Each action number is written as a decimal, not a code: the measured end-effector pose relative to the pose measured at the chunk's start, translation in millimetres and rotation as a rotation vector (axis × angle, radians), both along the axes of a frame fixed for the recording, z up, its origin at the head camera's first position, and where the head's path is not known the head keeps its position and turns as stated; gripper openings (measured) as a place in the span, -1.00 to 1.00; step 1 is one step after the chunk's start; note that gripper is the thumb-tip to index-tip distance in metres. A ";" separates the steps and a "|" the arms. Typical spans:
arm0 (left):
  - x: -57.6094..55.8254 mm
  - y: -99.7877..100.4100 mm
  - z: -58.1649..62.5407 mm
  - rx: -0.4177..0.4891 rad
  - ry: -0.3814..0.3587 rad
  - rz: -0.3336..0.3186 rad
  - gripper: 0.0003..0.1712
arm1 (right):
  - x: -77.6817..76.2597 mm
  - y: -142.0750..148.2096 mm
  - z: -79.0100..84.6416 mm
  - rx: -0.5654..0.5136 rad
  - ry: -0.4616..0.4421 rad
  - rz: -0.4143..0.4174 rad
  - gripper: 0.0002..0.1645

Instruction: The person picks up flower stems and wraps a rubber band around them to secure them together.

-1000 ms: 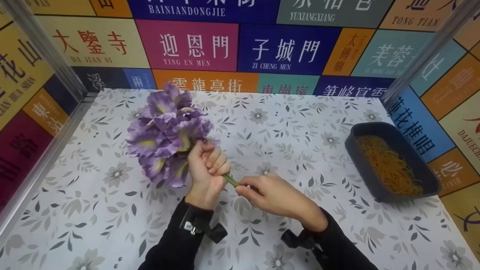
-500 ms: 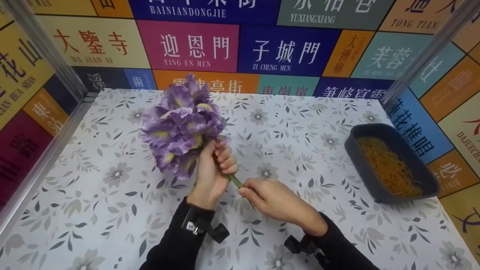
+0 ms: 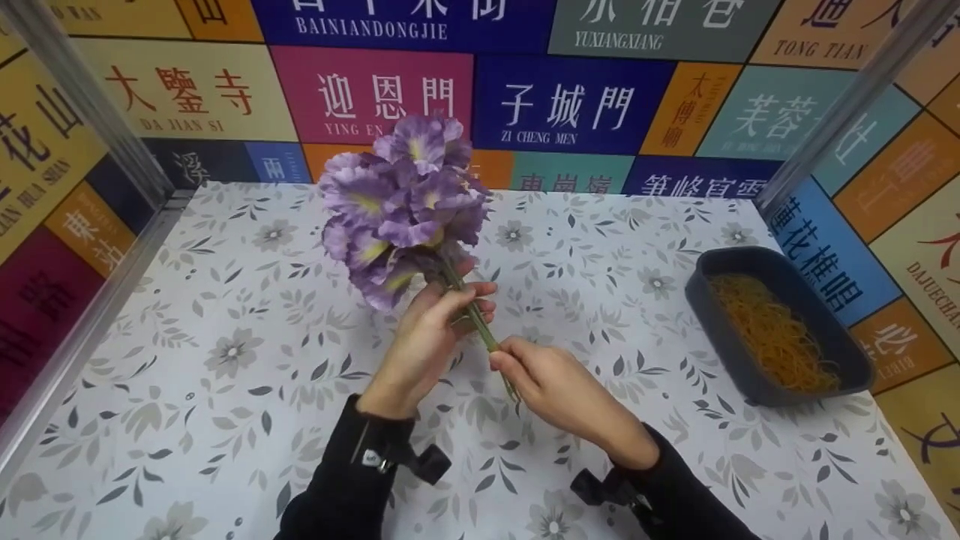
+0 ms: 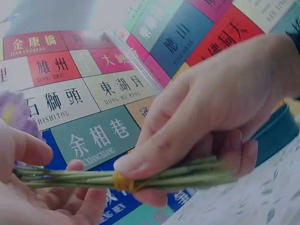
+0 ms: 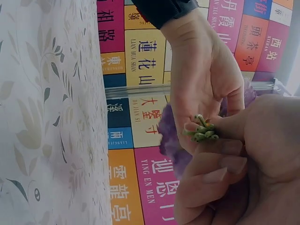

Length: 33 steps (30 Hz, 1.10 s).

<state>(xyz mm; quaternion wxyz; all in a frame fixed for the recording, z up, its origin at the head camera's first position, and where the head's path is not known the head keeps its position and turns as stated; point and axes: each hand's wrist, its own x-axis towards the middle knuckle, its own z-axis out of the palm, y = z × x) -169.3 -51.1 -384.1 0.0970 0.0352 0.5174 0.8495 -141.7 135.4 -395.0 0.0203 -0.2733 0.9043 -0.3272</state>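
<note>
A bouquet of purple irises [image 3: 409, 199] with yellow-centred petals leans up and left over the table, its green stems [image 3: 478, 321] slanting down to the right. My right hand [image 3: 562, 394] pinches the lower stems between thumb and fingers. In the left wrist view a yellow rubber band [image 4: 129, 183] circles the stems right at the right thumb tip. My left hand [image 3: 424, 341] lies under the flower heads, fingers loosely extended behind the stems and thumb in front. Cut stem ends [image 5: 202, 132] poke out past the right fingers in the right wrist view.
A dark grey bin [image 3: 862, 367] holding many orange-yellow rubber bands [image 3: 772, 334] stands at the table's right side. Panels with coloured signs [image 3: 375, 90] wall the back and sides. A floral-patterned cover [image 3: 232, 442] spreads over the table.
The bouquet has swung upward and to the right, more upright than before. My left hand has loosened its curled grip, its fingers now spread. The right hand keeps pinching the stems, moved slightly right.
</note>
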 end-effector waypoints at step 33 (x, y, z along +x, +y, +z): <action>-78.4 57.7 -36.1 -0.534 -0.030 -0.162 -0.76 | -33.6 26.9 -47.2 0.112 0.126 -0.216 -0.58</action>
